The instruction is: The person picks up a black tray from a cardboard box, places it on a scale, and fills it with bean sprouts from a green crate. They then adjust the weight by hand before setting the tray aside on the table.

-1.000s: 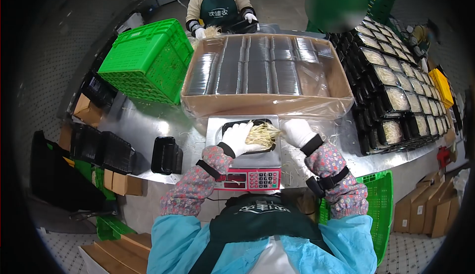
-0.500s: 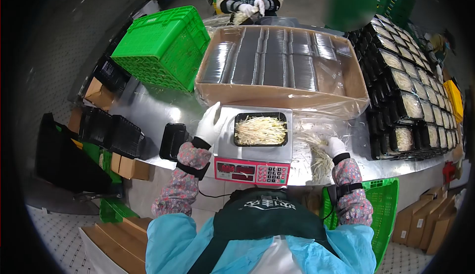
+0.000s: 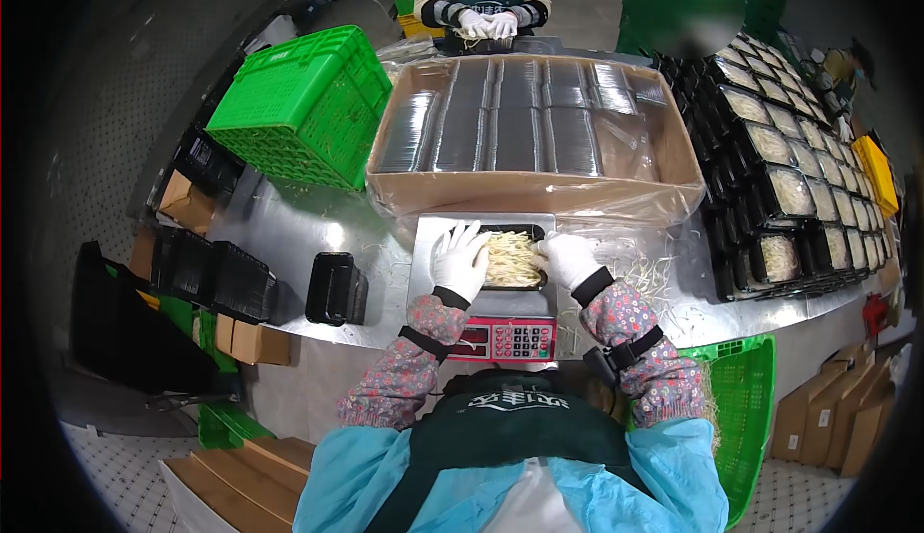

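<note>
A black rectangular plastic tray (image 3: 513, 288) filled with pale, thin-stemmed sprouts (image 3: 512, 260) is set on the metal plate of a red-fronted digital scale (image 3: 525, 305), at the near edge of the counter (image 3: 385, 268). The tray is flanked by two white-gloved hands held apart: the left hand (image 3: 460, 263) is laid at its left edge with fingers spread, while the right hand (image 3: 569, 261) is bent over its right edge; whether anything is gripped there cannot be told. Loose sprouts (image 3: 647, 278) are scattered to the right. To the left, a black plastic tray stack (image 3: 337, 288) is placed. Beyond the scale, dark plastic sheets (image 3: 517, 133) are packed upright in an open brown cardboard box (image 3: 534, 192), with a bright green plastic crate (image 3: 289, 104) at its left. Filled black trays (image 3: 789, 191) are piled at right.
</note>
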A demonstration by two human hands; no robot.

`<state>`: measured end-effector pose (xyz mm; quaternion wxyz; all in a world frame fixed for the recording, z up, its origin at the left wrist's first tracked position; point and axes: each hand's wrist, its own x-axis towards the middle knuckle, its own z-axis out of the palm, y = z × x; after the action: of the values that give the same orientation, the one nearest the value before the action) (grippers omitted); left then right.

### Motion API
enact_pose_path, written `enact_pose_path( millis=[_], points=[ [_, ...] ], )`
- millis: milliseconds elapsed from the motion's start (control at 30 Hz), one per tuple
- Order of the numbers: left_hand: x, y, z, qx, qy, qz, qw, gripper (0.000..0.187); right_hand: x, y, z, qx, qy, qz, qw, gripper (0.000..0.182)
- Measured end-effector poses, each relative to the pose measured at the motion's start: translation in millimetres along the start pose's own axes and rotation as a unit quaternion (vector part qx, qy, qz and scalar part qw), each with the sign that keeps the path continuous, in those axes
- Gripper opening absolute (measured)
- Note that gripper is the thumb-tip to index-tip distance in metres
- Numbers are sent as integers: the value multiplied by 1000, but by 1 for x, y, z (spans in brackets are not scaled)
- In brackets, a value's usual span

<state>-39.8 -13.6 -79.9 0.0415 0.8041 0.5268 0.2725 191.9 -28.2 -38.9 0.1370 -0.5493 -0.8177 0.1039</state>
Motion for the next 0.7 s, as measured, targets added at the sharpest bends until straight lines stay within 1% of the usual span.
enact_pose_path(
  millis=[33,100,133,200,267,300,333,367,400,433,467,500,533,600,633,667,700],
  points=[
    [0,-2,1,-21,6,1,1000,31,-1,2,-1,-1,0,-1,1000,23],
    [-2,-2,2,-21,9,6,1000,33,-6,14,-2,52,25,-15,998,22],
    [-3,-2,0,-19,12,11,1000,35,-10,19,-10,31,39,-19,999,22],
    [-5,-1,-5,-41,13,16,999,38,-19,36,-22,57,93,-23,994,23],
    [-3,-3,-12,-62,15,23,998,40,-32,43,-50,115,42,45,991,25],
    [-1,-7,-16,-149,24,24,988,42,-40,62,-42,124,68,62,988,25],
    [-1,-9,-24,-235,34,24,971,44,-50,65,-49,157,87,74,981,20],
    [-4,-11,-33,-248,44,11,968,45,-60,75,-42,198,100,112,969,18],
    [-6,-20,-41,-298,46,-9,953,42,-69,84,-32,238,111,149,953,16],
    [-9,-31,-47,-295,47,-15,954,42,-77,89,-23,312,101,214,920,16],
    [-13,-41,-54,-351,45,-66,933,40,-84,94,-14,382,91,278,877,17],
    [-16,-51,-61,-405,43,-116,906,40,-92,107,2,379,102,285,875,20],
    [-19,-62,-68,-402,45,-120,907,40,-99,123,20,381,98,284,875,20],
    [-23,-76,-82,-283,-22,-141,949,41,-110,143,39,251,37,329,909,25],
    [-23,-77,-84,-281,-22,-147,948,41,-116,148,41,162,-23,291,943,40],
    [-24,-77,-85,-255,-28,-126,958,41,-118,154,46,164,-31,288,943,40],
    [-23,-74,-88,-229,-34,-108,967,41,-115,143,31,106,-48,254,960,49]
  ],
)
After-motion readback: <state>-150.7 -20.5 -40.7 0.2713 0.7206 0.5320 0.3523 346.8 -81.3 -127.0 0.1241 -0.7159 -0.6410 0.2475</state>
